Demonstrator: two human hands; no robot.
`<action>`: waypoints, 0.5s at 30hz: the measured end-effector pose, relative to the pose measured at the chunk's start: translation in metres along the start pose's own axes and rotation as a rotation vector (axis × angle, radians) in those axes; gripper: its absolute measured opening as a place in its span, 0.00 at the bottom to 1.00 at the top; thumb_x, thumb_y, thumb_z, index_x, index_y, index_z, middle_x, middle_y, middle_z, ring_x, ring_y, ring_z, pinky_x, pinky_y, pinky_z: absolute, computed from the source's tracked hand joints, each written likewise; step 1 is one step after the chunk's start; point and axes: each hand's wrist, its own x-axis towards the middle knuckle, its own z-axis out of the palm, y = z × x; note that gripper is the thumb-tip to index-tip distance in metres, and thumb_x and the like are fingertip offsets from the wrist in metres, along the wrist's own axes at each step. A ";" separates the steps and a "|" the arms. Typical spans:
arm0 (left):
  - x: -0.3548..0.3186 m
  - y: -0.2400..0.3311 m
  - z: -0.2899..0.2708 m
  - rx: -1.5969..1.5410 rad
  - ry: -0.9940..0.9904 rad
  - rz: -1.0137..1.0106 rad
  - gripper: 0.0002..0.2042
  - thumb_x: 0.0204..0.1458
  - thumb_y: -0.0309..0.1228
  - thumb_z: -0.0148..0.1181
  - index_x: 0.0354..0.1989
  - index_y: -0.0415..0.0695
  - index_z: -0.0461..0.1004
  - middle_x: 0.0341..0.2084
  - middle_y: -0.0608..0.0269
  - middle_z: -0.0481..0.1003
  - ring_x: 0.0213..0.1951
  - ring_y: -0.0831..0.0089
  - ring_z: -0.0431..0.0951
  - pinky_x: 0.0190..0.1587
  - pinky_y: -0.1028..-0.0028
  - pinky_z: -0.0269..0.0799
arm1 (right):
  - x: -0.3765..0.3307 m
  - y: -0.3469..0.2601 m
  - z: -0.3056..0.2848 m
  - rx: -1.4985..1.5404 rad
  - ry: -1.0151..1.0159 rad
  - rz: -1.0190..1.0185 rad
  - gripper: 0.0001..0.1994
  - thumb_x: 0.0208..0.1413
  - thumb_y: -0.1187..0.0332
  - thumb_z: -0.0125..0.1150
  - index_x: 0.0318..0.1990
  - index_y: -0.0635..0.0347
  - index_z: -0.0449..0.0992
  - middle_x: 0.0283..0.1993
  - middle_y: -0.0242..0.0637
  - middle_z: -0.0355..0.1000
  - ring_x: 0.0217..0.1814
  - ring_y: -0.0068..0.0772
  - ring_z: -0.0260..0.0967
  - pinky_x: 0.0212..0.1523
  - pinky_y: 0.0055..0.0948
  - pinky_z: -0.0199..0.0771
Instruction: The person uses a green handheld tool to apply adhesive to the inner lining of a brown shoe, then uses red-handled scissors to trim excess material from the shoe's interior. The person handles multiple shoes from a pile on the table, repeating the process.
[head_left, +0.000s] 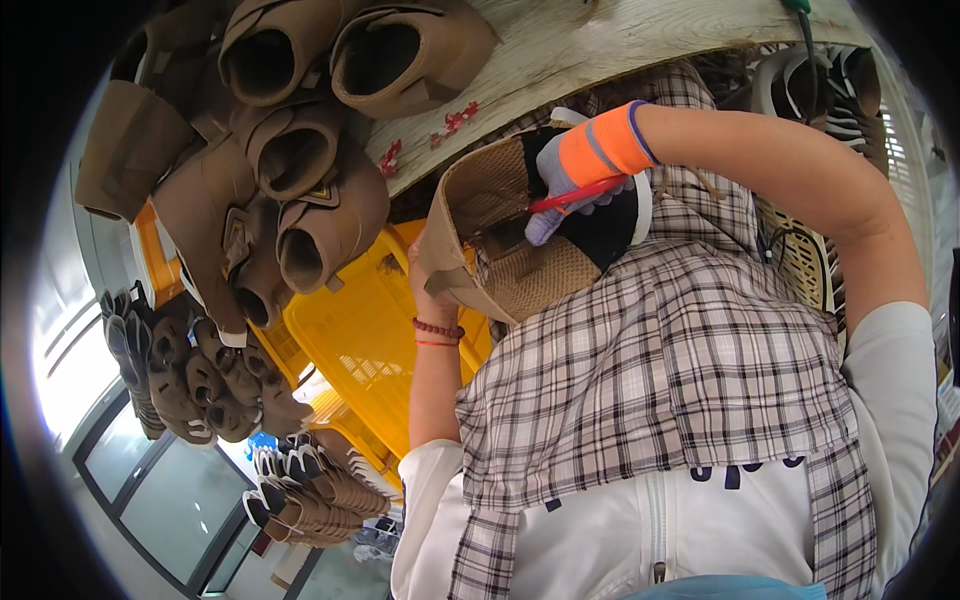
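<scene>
A brown shoe upper (455,205) with a mesh lining and a black inner section rests against my apron, its opening facing up. My left hand (424,290) grips its left side from outside, and most of the fingers are hidden behind the material. Over the opening is my right hand (575,178), in a grey-purple glove with an orange cuff. It is closed around a red-handled tool (580,194). The handle points down and left into the upper; the working end is lost in the dark interior, so its kind is unclear.
Brown shoe uppers (300,160) are piled at the left beside a worn wooden tabletop (560,50). Yellow plastic crates (350,330) stand below. More shoes (200,370) hang or stack at far left. A green-handled tool (800,6) and more shoes (815,90) are at upper right.
</scene>
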 end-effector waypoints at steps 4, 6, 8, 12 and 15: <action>0.000 -0.002 -0.008 0.009 -0.003 0.005 0.12 0.61 0.28 0.42 0.43 0.37 0.72 0.32 0.66 0.75 0.31 0.78 0.75 0.33 0.79 0.73 | -0.012 -0.010 0.017 -0.209 0.189 -0.016 0.32 0.44 0.34 0.58 0.24 0.61 0.79 0.21 0.41 0.73 0.27 0.42 0.73 0.28 0.36 0.73; 0.000 -0.006 -0.013 0.079 -0.001 0.033 0.12 0.61 0.29 0.43 0.44 0.37 0.72 0.33 0.67 0.75 0.32 0.79 0.74 0.35 0.79 0.72 | -0.024 -0.014 0.026 -0.262 0.197 -0.016 0.33 0.42 0.34 0.58 0.26 0.62 0.80 0.23 0.43 0.74 0.30 0.47 0.74 0.31 0.37 0.73; -0.001 -0.010 -0.020 0.235 -0.058 0.077 0.12 0.61 0.31 0.44 0.45 0.37 0.72 0.35 0.68 0.74 0.34 0.80 0.73 0.38 0.78 0.71 | -0.024 -0.006 0.030 -0.255 0.131 0.104 0.34 0.42 0.33 0.58 0.29 0.62 0.80 0.24 0.44 0.74 0.30 0.45 0.74 0.31 0.37 0.72; -0.006 -0.022 -0.010 0.336 -0.036 0.115 0.11 0.57 0.29 0.52 0.46 0.39 0.71 0.38 0.66 0.73 0.39 0.76 0.72 0.42 0.75 0.69 | -0.018 0.016 0.028 -0.013 -0.018 0.199 0.33 0.46 0.34 0.57 0.27 0.64 0.78 0.22 0.39 0.72 0.27 0.38 0.71 0.30 0.34 0.71; -0.004 -0.011 0.010 0.160 -0.001 -0.022 0.19 0.46 0.18 0.62 0.48 0.44 0.72 0.45 0.61 0.74 0.47 0.66 0.72 0.50 0.63 0.68 | -0.014 0.041 0.036 0.137 -0.073 0.178 0.33 0.47 0.37 0.58 0.32 0.67 0.78 0.22 0.42 0.72 0.24 0.38 0.71 0.27 0.34 0.72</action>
